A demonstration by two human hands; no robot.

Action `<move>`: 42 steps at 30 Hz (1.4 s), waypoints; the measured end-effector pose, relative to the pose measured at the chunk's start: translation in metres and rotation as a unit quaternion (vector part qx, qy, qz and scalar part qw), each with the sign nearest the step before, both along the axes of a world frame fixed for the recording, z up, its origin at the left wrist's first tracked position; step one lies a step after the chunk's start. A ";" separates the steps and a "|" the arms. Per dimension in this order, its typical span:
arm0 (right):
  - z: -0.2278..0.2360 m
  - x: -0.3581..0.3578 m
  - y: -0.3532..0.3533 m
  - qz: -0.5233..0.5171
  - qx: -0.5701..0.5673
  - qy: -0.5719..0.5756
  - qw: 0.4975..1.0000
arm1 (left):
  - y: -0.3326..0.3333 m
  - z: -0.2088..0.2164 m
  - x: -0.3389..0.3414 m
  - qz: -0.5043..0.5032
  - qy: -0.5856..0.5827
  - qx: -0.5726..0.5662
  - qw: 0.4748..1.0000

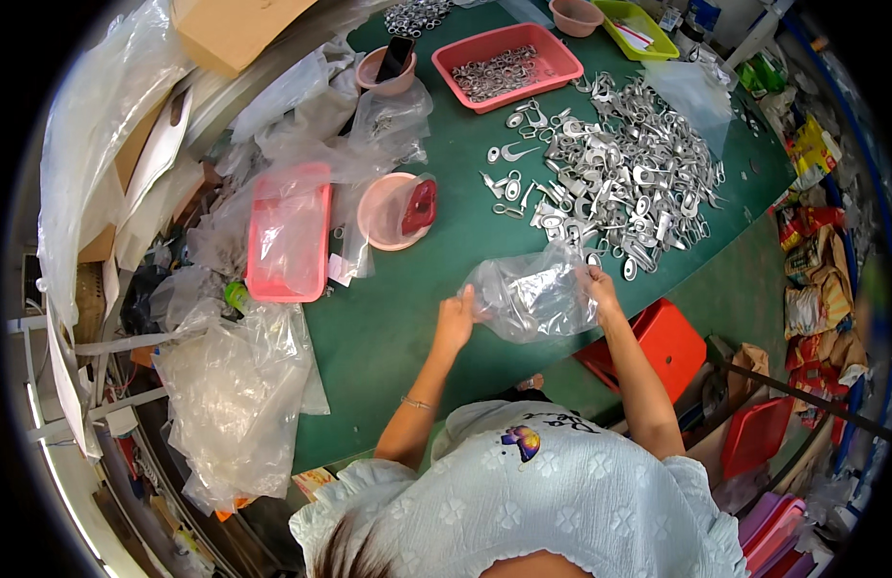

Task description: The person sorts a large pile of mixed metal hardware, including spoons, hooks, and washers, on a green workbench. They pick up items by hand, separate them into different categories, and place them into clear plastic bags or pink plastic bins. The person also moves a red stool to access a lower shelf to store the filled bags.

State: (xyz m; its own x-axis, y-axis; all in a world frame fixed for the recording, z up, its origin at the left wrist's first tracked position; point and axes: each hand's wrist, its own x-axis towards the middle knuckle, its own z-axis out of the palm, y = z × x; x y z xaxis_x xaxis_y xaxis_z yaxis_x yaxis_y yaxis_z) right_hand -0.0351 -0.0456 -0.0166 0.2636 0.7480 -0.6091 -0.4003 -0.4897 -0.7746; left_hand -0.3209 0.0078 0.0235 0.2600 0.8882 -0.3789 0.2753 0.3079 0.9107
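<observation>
A clear plastic bag (537, 297) is stretched between my two hands over the near edge of the green table (407, 318). My left hand (455, 321) pinches its left side, and my right hand (600, 289) grips its right side. Some shiny, pale shapes show through the plastic; I cannot tell whether they are contents or reflections. Just beyond the bag spreads a large heap of silver metal clasps (629, 164), with a few loose ones at its left edge.
A pink tray (566, 65) of small metal parts stands at the back, beside a yellow-green tray (648, 46). To the left are a pink bowl (376, 231), a flat pink tray (258, 255) under plastic and piled clear bags (229, 405). A red stool (672, 347) stands below the table's right edge.
</observation>
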 end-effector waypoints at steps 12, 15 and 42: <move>0.036 -0.020 -0.038 0.121 0.095 -0.295 0.943 | 0.009 -0.028 -0.003 0.111 -0.011 0.010 0.994; 0.073 -0.030 -0.017 0.203 0.182 -0.491 0.827 | 0.013 -0.055 -0.009 0.204 -0.066 -0.032 0.976; 0.042 -0.019 -0.021 -0.070 0.034 0.132 0.988 | -0.013 -0.009 0.004 0.094 -0.005 0.063 0.994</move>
State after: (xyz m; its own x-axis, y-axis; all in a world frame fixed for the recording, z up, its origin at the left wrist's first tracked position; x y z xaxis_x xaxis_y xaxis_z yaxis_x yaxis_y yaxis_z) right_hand -0.0540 -0.0665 0.0256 0.2062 0.7572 -0.6198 -0.6523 -0.3658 -0.6639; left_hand -0.3169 -0.0052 0.0147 0.0883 0.9617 -0.2596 0.2151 0.2360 0.9476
